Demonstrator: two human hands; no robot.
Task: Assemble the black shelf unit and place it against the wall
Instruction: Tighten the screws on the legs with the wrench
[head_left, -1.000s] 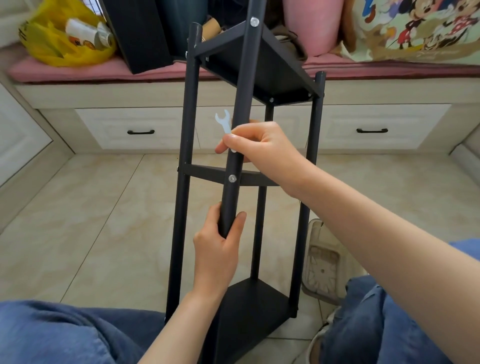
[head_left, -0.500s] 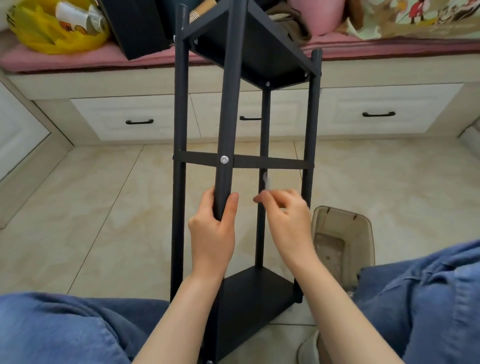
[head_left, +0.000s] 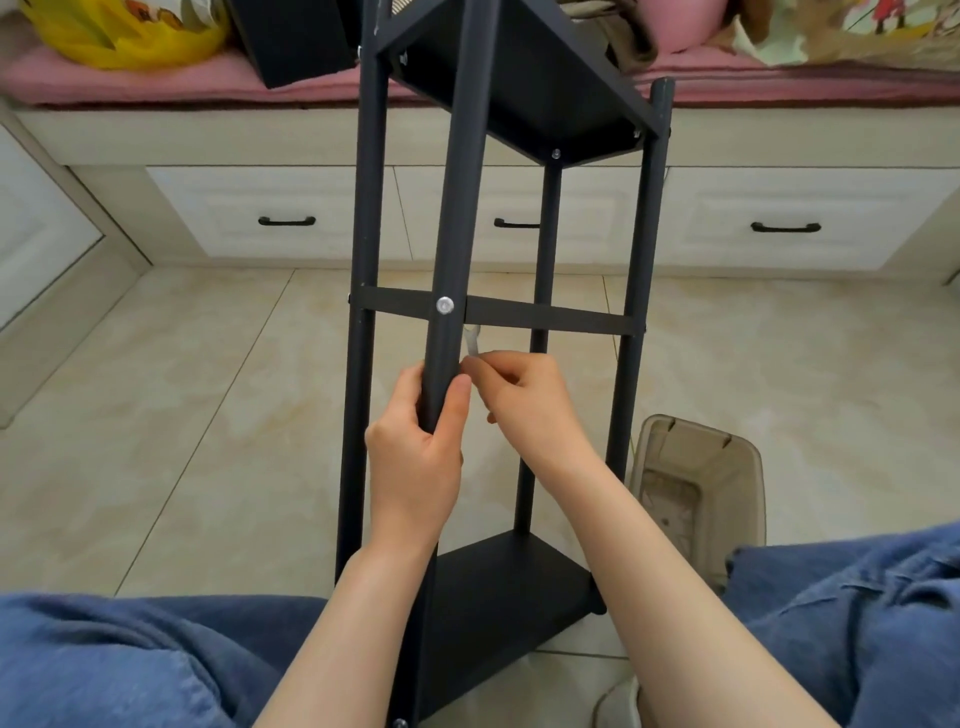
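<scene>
The black shelf unit (head_left: 363, 364) stands on the tiled floor between my knees, with four black poles, a lower board (head_left: 498, 597), an upper board (head_left: 524, 83) and a thin crossbar (head_left: 550, 316) at mid height. A silver bolt head (head_left: 444, 305) shows on the near pole at the crossbar. My left hand (head_left: 421, 457) grips the near pole just below that bolt. My right hand (head_left: 524, 405) pinches a small silver wrench (head_left: 471, 343) right beside the pole, its tip just under the crossbar.
A translucent plastic bin (head_left: 696, 499) sits on the floor to the right of the shelf. White drawers with black handles (head_left: 287, 221) run along the back under a pink-cushioned bench holding a yellow bag (head_left: 124, 36) and a black board (head_left: 296, 41). My jeans-clad legs flank the shelf.
My right hand came down from above the crossbar with the wrench, then moved left to the near pole. The left hand kept its grip on the pole.
</scene>
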